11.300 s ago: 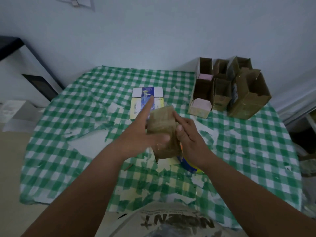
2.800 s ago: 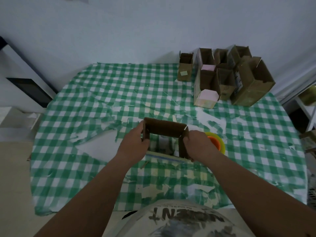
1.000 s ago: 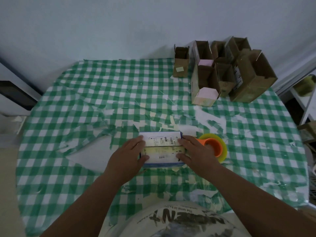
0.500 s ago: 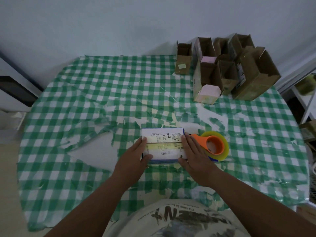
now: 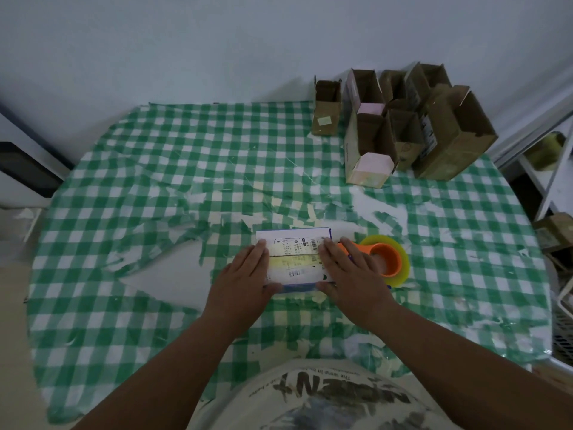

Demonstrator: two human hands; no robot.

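Note:
A small box with a white and yellow printed top and blue edges lies flat on the table in front of me, its two flaps closed to a seam across the middle. My left hand presses flat on its left end, fingers straight, thumb along the near edge. My right hand presses flat on its right end in the same way. An orange tape dispenser with a yellowish roll lies just right of my right hand, touching it.
A green and white checked tablecloth, worn and torn in white patches, covers the round table. Several open brown cardboard boxes stand at the far right corner against the wall. Shelving stands to the right of the table.
Eleven seconds ago I held a brown box upright; later I held this box open. Over the last second both hands stayed pressed on its closed flaps, sliding slightly inward.

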